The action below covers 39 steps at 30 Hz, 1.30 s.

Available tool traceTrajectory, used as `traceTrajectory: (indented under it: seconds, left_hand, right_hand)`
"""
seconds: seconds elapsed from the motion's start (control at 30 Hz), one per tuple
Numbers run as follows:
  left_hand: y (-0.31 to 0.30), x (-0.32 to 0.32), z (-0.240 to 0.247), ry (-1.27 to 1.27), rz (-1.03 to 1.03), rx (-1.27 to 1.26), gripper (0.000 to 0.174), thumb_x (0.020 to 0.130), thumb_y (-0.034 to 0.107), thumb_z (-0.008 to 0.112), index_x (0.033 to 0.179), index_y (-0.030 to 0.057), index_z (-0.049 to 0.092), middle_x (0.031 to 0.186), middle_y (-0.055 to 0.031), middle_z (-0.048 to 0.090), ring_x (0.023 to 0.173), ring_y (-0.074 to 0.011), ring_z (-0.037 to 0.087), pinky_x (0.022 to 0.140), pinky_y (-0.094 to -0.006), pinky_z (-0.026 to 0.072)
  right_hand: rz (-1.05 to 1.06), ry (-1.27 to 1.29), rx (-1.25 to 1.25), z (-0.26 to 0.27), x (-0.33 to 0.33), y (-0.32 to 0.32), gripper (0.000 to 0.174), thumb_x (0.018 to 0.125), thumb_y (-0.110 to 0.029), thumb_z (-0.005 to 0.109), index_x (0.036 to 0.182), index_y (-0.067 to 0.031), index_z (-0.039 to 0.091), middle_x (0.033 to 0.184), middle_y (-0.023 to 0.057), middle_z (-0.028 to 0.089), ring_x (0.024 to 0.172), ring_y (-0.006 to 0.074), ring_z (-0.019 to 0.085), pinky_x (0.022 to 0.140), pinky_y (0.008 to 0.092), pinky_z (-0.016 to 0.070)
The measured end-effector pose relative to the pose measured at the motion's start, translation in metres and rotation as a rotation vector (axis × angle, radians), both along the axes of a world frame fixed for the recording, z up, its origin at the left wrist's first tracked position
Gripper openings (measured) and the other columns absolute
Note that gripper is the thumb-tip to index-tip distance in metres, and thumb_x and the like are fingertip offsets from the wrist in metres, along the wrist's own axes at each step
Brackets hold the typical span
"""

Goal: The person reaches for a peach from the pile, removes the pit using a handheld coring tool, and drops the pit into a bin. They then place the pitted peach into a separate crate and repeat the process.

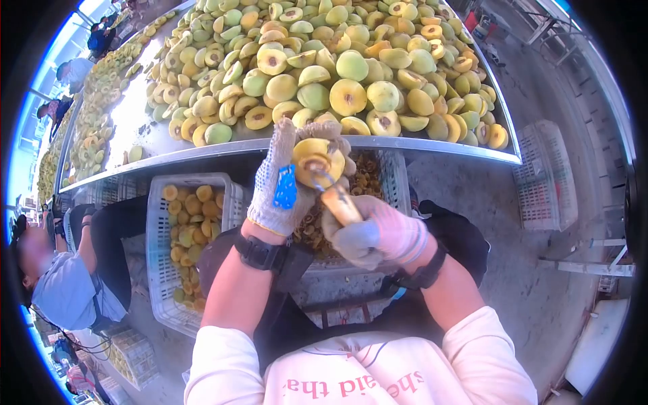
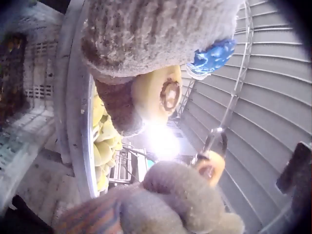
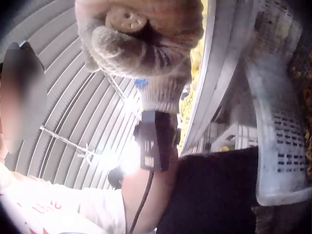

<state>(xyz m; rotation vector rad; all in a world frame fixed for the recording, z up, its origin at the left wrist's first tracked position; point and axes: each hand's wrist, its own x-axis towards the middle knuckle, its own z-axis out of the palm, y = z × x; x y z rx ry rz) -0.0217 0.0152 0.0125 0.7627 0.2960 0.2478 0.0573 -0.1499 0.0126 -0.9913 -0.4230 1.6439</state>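
My gloved left hand (image 1: pixel 275 182), with a blue patch on the glove, holds a halved yellow fruit (image 1: pixel 320 162), likely a peach or apricot, cut face up. A brown pit area (image 2: pixel 170 95) shows at its centre in the left wrist view. In my gloved right hand (image 1: pixel 378 233) is a pitting tool with a wooden handle (image 1: pixel 343 205). Its metal loop (image 2: pixel 217 139) stands apart from the fruit in the left wrist view, while in the head view it overlaps the fruit's lower edge. The handle's round butt (image 3: pixel 126 18) pokes out of the right fist.
A metal-edged table (image 1: pixel 445 147) ahead bears a heap of fruit halves (image 1: pixel 347 98). Below the hands stands a white crate (image 1: pixel 397 181) of brown scraps. Left of it, another crate (image 1: pixel 156 270) holds fruit halves. A person (image 1: pixel 77 290) sits at far left.
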Motion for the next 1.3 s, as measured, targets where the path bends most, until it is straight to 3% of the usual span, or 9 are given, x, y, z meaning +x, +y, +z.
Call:
traceTrajectory:
  seconds: [0.2, 0.33, 0.37, 0.57, 0.6, 0.73, 1.0, 1.2, 1.3]
  left_hand:
    - [0.0, -0.008, -0.011, 0.037, 0.07, 0.02, 0.049, 0.105, 0.039, 0.045, 0.126, -0.0039, 0.056, 0.112, -0.015, 0.067, 0.099, -0.0226, 0.067, 0.089, -0.0336, 0.0545]
    - [-0.023, -0.009, -0.024, 0.088, 0.119, 0.635, 0.04, 0.103, 0.032, 0.051, 0.123, -0.0019, 0.06, 0.113, -0.0108, 0.067, 0.101, -0.0175, 0.064, 0.087, -0.029, 0.052]
    - [-0.033, -0.007, -0.017, 0.202, 0.086, 0.233, 0.035, 0.102, 0.028, 0.053, 0.121, -0.0012, 0.062, 0.114, -0.0089, 0.067, 0.1, -0.0159, 0.063, 0.085, -0.0283, 0.0517]
    - [-0.006, -0.041, 0.007, 0.219, 0.218, 0.343, 0.033, 0.103, 0.026, 0.05, 0.111, -0.0014, 0.067, 0.102, -0.0098, 0.07, 0.088, -0.0168, 0.067, 0.079, -0.0267, 0.054]
    - [0.012, -0.06, 0.007, 0.223, 0.301, 0.704, 0.033, 0.103, 0.025, 0.05, 0.109, -0.002, 0.067, 0.102, -0.0097, 0.07, 0.088, -0.0167, 0.067, 0.078, -0.028, 0.0551]
    - [0.067, -0.103, 0.035, 1.013, 0.436, 1.64, 0.034, 0.096, 0.028, 0.059, 0.119, 0.0037, 0.065, 0.118, -0.0164, 0.067, 0.109, -0.0288, 0.065, 0.093, -0.0347, 0.0506]
    - [0.058, 0.059, -0.016, 0.949, -0.03, 1.97, 0.051, 0.084, 0.043, 0.064, 0.122, 0.0099, 0.061, 0.106, -0.0188, 0.069, 0.101, -0.0379, 0.065, 0.087, -0.0448, 0.0506]
    - [0.084, 0.07, -0.038, 0.762, 0.056, 1.727, 0.053, 0.08, 0.039, 0.07, 0.12, 0.006, 0.062, 0.101, -0.0201, 0.069, 0.095, -0.0331, 0.067, 0.083, -0.041, 0.0516]
    - [0.08, 0.046, -0.019, 0.364, 0.243, 0.798, 0.045, 0.083, 0.017, 0.069, 0.123, 0.0004, 0.061, 0.105, -0.0081, 0.068, 0.094, -0.0193, 0.066, 0.079, -0.0305, 0.053]
  right_hand:
    - [-0.399, -0.364, -0.071, 0.008, 0.011, -0.017, 0.026, 0.08, -0.017, 0.073, 0.096, -0.0007, 0.059, 0.065, 0.0011, 0.057, 0.045, 0.0112, 0.052, 0.042, 0.0247, 0.0403]
    - [-0.707, -1.346, 0.038, -0.007, -0.001, -0.003, 0.039, 0.082, -0.028, 0.074, 0.109, -0.0043, 0.057, 0.08, 0.0133, 0.068, 0.073, 0.0354, 0.068, 0.067, 0.0433, 0.0528]
    - [-0.6, -1.424, -0.032, -0.011, 0.001, 0.0, 0.038, 0.082, -0.03, 0.072, 0.108, -0.0071, 0.057, 0.084, 0.0195, 0.068, 0.08, 0.0403, 0.067, 0.068, 0.0473, 0.0525]
    - [-0.147, -1.631, -0.229, -0.005, 0.024, -0.026, 0.034, 0.086, -0.033, 0.068, 0.103, -0.0067, 0.056, 0.079, 0.0217, 0.067, 0.075, 0.043, 0.065, 0.066, 0.0488, 0.052]
    - [-0.01, -1.686, -0.264, -0.005, 0.027, -0.031, 0.036, 0.086, -0.035, 0.069, 0.103, -0.0065, 0.056, 0.079, 0.0212, 0.067, 0.076, 0.0428, 0.065, 0.066, 0.0484, 0.0518]
    - [-0.113, -1.489, -0.274, 0.007, 0.022, -0.034, 0.042, 0.085, -0.039, 0.071, 0.107, -0.0065, 0.056, 0.083, 0.0211, 0.067, 0.08, 0.0414, 0.065, 0.068, 0.0461, 0.0519]
    - [-0.307, -1.549, -0.138, 0.0, 0.022, -0.027, 0.036, 0.085, -0.037, 0.071, 0.099, -0.0059, 0.058, 0.077, 0.0199, 0.066, 0.075, 0.0406, 0.066, 0.066, 0.0477, 0.0513]
    - [-0.354, -1.468, -0.119, -0.004, 0.022, -0.021, 0.038, 0.085, -0.036, 0.072, 0.103, -0.006, 0.058, 0.077, 0.0207, 0.066, 0.076, 0.042, 0.065, 0.064, 0.0475, 0.0507]
    - [-0.46, -1.318, -0.045, -0.01, 0.019, -0.018, 0.04, 0.085, -0.037, 0.072, 0.105, -0.0056, 0.058, 0.079, 0.0215, 0.066, 0.077, 0.0436, 0.064, 0.065, 0.0477, 0.0505]
